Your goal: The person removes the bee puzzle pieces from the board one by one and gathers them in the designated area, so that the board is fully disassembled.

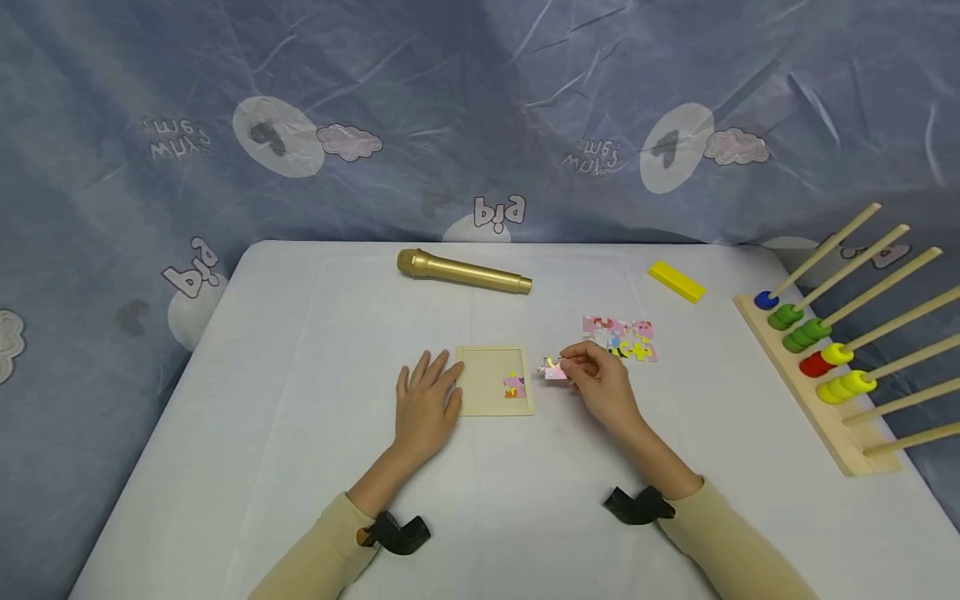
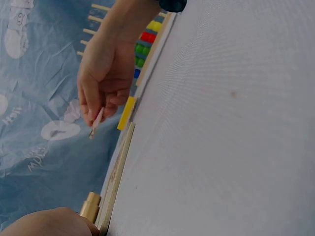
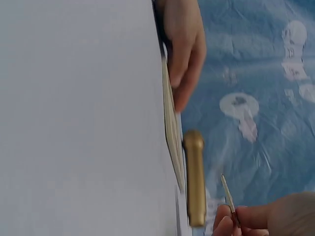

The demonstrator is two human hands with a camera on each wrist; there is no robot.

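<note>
My right hand (image 1: 602, 385) pinches a pink jigsaw puzzle piece (image 1: 554, 368) between thumb and fingers, just right of a shallow wooden puzzle tray (image 1: 480, 409). In the left wrist view the held piece (image 2: 97, 122) appears nearly edge-on, raised above the table. My left hand (image 1: 426, 406) rests with fingers spread at the tray's left edge. One puzzle piece (image 1: 514, 386) lies inside the tray, at its right side. Beyond my right hand, a cluster of pink and yellow puzzle pieces (image 1: 641, 342) lies on the table, partly hidden by the fingers.
A gold microphone (image 1: 468, 273) lies behind the tray. At the back right is a yellow block (image 1: 677, 282). A wooden bead counting rack (image 1: 817, 392) with several upright rods stands along the right edge. The white-covered table (image 1: 247, 417) backs onto a blue-grey curtain (image 1: 450, 75).
</note>
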